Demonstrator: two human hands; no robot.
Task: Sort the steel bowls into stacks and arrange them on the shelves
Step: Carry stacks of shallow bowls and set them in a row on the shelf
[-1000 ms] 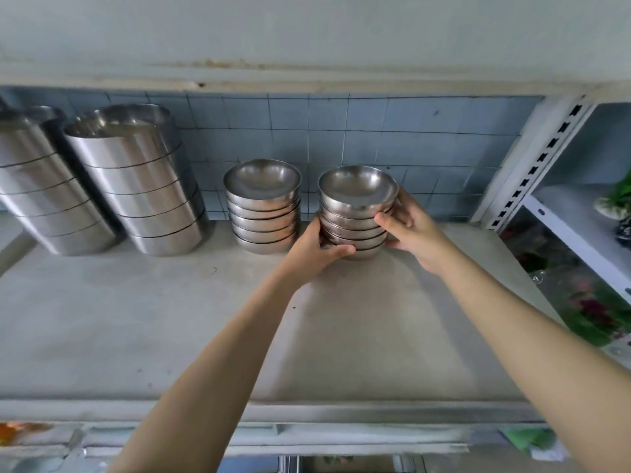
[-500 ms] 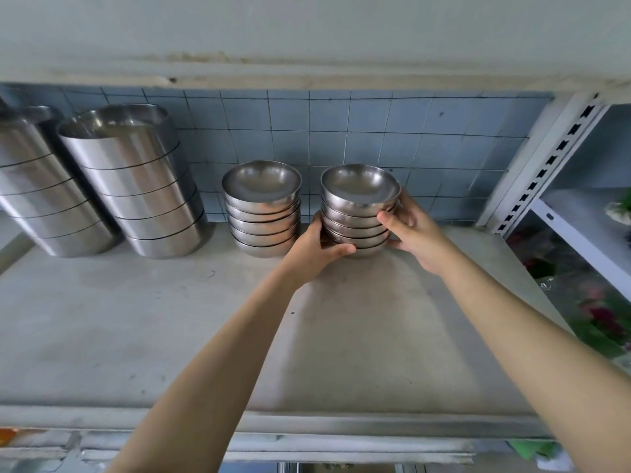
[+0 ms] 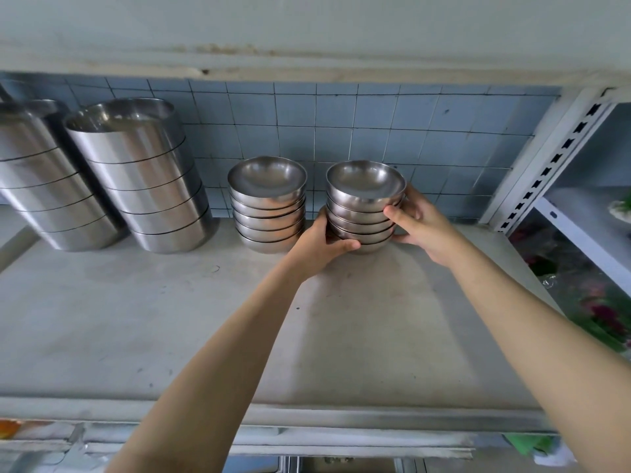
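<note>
On shelf (image 3: 170, 319), left hand (image 3: 317, 249) and right hand (image 3: 421, 221) curl around, gripping right bowl stack (image 3: 363, 206); second small stack (image 3: 268, 204) just beside.

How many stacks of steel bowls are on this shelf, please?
4: cropped stack far left, tall stack beside it, centre stack, and held stack between left hand and right hand. More may be off-frame.

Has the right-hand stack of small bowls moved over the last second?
Yes, slightly. The right stack went back toward the tiled wall: its base sat a little nearer than the neighbouring stack before, and now lines up with it.
</note>
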